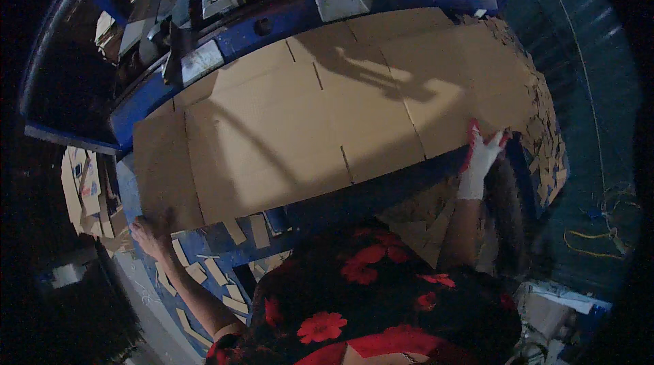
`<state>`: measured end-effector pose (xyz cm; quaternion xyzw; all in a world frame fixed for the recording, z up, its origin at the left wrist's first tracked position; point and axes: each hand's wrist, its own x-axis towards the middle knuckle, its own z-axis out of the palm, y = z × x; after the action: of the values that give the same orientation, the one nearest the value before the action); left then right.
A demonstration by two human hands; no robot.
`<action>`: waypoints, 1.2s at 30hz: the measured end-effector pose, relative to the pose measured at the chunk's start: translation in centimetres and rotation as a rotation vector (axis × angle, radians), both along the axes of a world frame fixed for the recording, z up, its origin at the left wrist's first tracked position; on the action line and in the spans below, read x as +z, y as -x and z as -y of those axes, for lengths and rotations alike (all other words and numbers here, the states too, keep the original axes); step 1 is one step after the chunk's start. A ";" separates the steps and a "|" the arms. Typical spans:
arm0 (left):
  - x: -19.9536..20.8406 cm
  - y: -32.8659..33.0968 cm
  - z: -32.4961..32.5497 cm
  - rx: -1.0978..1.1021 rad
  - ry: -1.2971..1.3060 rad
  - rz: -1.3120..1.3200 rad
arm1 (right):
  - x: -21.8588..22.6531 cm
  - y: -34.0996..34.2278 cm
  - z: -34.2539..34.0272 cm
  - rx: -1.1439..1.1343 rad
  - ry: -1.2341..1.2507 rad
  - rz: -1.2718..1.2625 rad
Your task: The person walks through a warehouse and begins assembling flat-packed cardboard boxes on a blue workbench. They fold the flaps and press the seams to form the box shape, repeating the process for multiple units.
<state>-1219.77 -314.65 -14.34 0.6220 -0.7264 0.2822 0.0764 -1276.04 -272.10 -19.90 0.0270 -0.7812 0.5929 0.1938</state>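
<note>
A long brown cardboard sheet [293,120] with crease lines and cut slots lies across the blue machine bed, partly lit and crossed by shadows. My bare left hand [151,237] is closed on its near left corner, some fingers hidden. My right hand [482,154], in a white glove with red fingertips, grips the near edge towards the right end. Its thumb and fingers are spread along that edge, partly hidden by the board.
A blue machine frame [262,26] with metal parts runs along the far side. Cardboard strips [218,273] lie scattered below the near edge. Ragged cardboard layers [545,140] are stacked at the right, near a green corrugated wall [586,72]. More cardboard pieces [85,188] stand at the left.
</note>
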 end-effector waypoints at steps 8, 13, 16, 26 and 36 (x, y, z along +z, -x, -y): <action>1.1 6.9 -6.4 -0.348 -0.840 -1.316 | 2.2 -7.7 4.8 0.650 -0.044 -0.107; -0.6 14.8 -6.0 -0.873 -0.491 -0.760 | 5.8 -9.8 11.9 0.989 -1.066 -0.694; -0.3 17.0 -4.2 -0.899 -0.439 -0.719 | 5.9 -7.5 14.9 0.970 -1.165 -0.763; -1.2 25.2 5.5 -0.943 -0.292 -0.701 | 4.7 1.6 25.5 0.966 -1.135 -0.872; -0.4 34.7 19.7 -0.606 -0.019 -0.264 | 9.2 9.4 41.9 0.764 -1.502 -0.885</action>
<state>-1254.46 -334.38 -14.72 0.4093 -0.8649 0.1565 0.2447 -1285.47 -313.99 -10.70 0.6201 -0.7521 -0.1048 0.1973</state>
